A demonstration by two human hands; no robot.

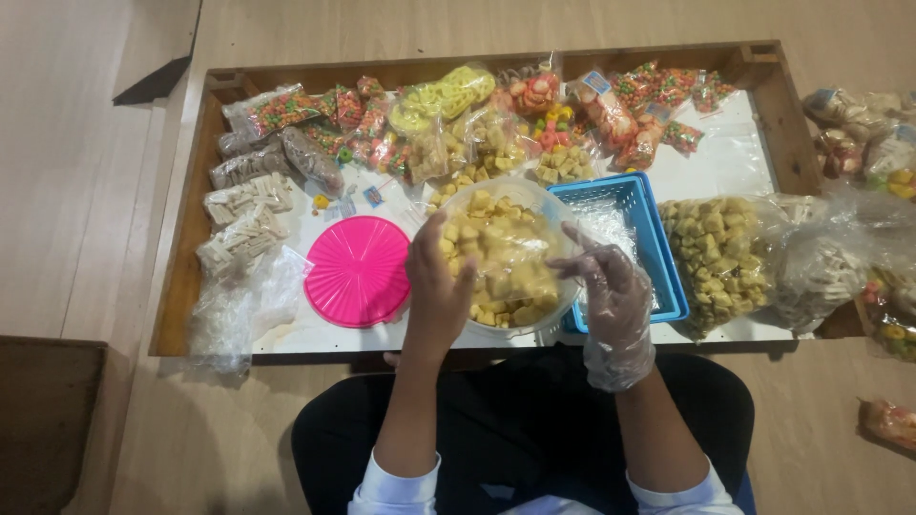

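A round clear tub (563, 310) full of yellow snack pieces (501, 257) stands at the near edge of a low wooden tray table (181, 286). My bare left hand (437, 286) grips the tub's left rim, thumb over the snacks. My right hand (615, 300), in a thin clear plastic glove, holds the tub's right side, fingers reaching over the pieces. A clear plastic film or bag seems to lie over the snacks between both hands.
A pink round lid (358, 272) lies left of the tub, a blue plastic basket (634, 224) right of it. A big bag of yellow snacks (720, 253) sits farther right. Several packets of coloured snacks (458, 119) fill the tray's back; white sticks (243, 224) lie left.
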